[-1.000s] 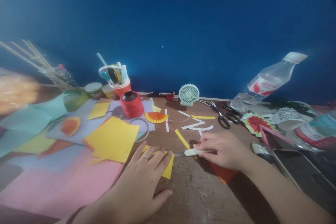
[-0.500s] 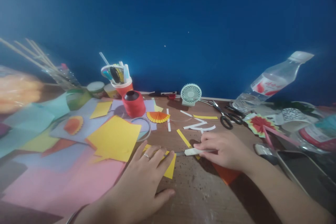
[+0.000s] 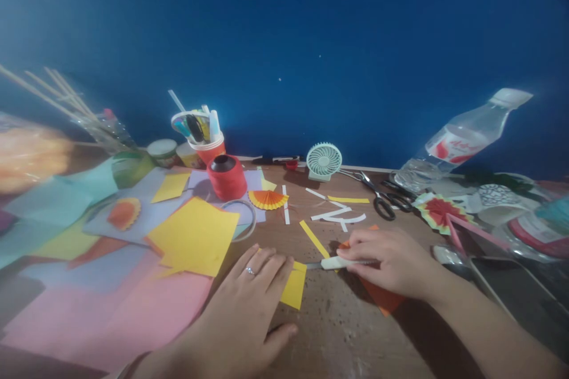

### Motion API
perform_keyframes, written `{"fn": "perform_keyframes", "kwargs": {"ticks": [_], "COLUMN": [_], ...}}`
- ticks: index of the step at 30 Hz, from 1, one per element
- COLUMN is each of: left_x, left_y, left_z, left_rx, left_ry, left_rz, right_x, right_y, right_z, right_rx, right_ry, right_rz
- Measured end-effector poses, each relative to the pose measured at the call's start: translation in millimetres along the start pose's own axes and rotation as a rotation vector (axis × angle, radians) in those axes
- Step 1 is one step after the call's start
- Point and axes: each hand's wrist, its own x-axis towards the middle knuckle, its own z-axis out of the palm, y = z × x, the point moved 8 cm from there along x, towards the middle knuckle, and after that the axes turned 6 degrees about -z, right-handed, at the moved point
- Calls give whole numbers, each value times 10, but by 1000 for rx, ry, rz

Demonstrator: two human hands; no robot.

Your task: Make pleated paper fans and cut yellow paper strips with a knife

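Observation:
My left hand [image 3: 255,302] lies flat and open over a small yellow paper [image 3: 293,291], fingers stretched out and pressing it to the table. Part of the sheet is hidden beneath them. In my right hand [image 3: 384,260] is a white-handled craft knife [image 3: 332,262], its blade pointing left with the tip near the paper's right edge. An orange paper [image 3: 382,295] lies partly under my right hand. Just beyond the knife rests a narrow yellow strip [image 3: 313,238].
White paper strips [image 3: 331,213] lie ahead, with black-handled scissors [image 3: 383,204] behind. A small fan [image 3: 324,161], a red thread cone [image 3: 227,177] and a pen cup [image 3: 208,148] stand near the wall. Coloured sheets [image 3: 191,237] spread left; a phone [image 3: 518,302] and bottle [image 3: 457,142] are right.
My right hand has slid the craft knife to the right, bringing the blade from beside my left fingertips to the paper's right edge. The yellow paper has shifted slightly right.

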Motion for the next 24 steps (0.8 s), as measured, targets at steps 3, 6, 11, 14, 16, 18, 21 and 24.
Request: {"fn": "perform_keyframes", "kwargs": {"ticks": [3, 6, 11, 14, 16, 18, 21, 24], "left_x": [18, 28, 18, 17, 21, 25, 26, 29], "left_y": [12, 32, 25, 16, 11, 9, 20, 22], "left_z": [-1, -6, 0, 5, 5, 0, -21, -46], "left_rx": [6, 6, -8, -12, -9, -8, -16, -17], "left_ry": [-10, -26, -48, -54, -53, -46, -29, -12], "left_rz": [1, 20, 26, 28, 28, 30, 43, 44], "right_x": [4, 6, 22, 34, 39, 43, 52, 64], "right_y": [-8, -13, -4, -6, -16, -26, -37, -52], "right_z": [-6, -12, -14, -15, -22, -33, -47, -53], "right_rx": [0, -6, -10, -9, -8, -11, -26, -39], "right_ry": [11, 21, 24, 24, 33, 47, 60, 61], "right_rz": [-9, -18, -19, -20, -27, -34, -44, -52]}}
